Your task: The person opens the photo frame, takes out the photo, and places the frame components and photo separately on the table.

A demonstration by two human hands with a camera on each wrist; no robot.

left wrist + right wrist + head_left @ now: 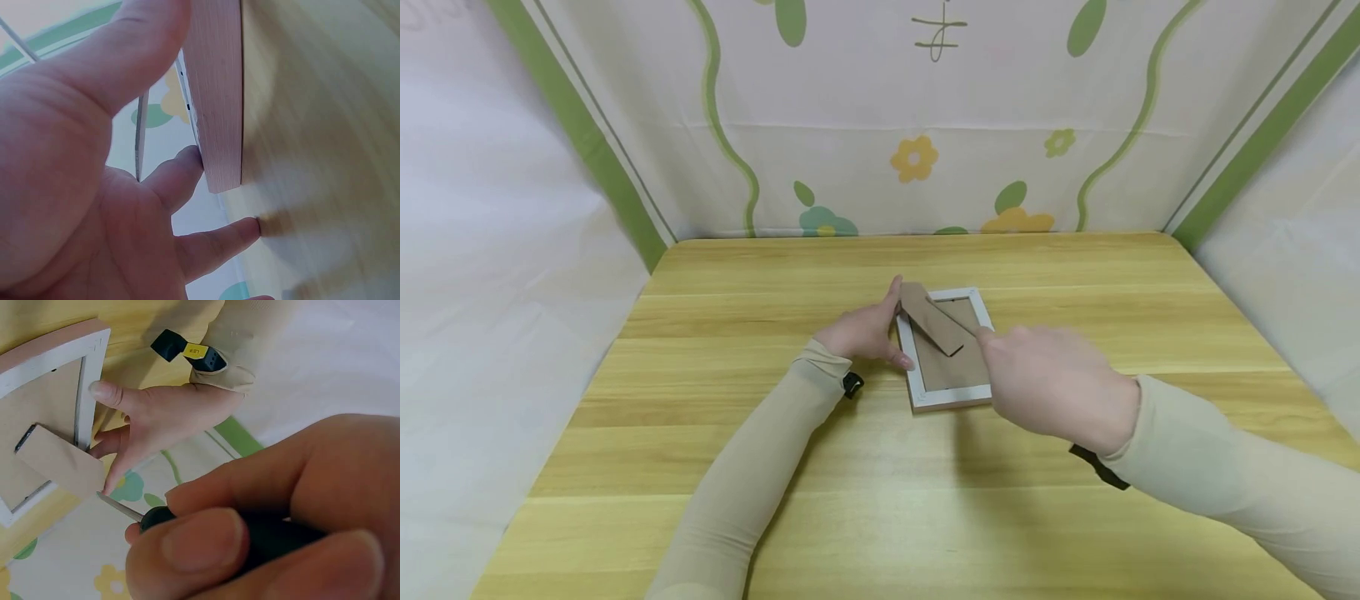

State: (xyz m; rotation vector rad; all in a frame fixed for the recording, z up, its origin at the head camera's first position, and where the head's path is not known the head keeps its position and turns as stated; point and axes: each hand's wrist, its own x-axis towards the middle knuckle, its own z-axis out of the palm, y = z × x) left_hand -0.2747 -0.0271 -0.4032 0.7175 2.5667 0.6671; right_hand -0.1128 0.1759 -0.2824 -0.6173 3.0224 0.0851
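A photo frame [943, 398] lies face down on the table, its white back border and brown backing board [951, 371] showing. Its brown stand flap [934, 321] sticks up at a slant over the board. My left hand [867, 331] is at the frame's left edge, fingers spread; its thumb [134, 47] and a finger [181, 172] touch the frame's side. In my right hand [1052, 375] I grip a screwdriver by its dark green handle [269, 540]. The thin metal shaft [119, 507] points toward the flap; whether its tip touches, I cannot tell.
The wooden table [700, 417] extends around the frame on all sides. A white cloth with printed flowers [850, 125] hangs behind the table's far edge. Pale sheets [490, 250] hang at both sides. A dark strap device [194, 351] is on the left wrist.
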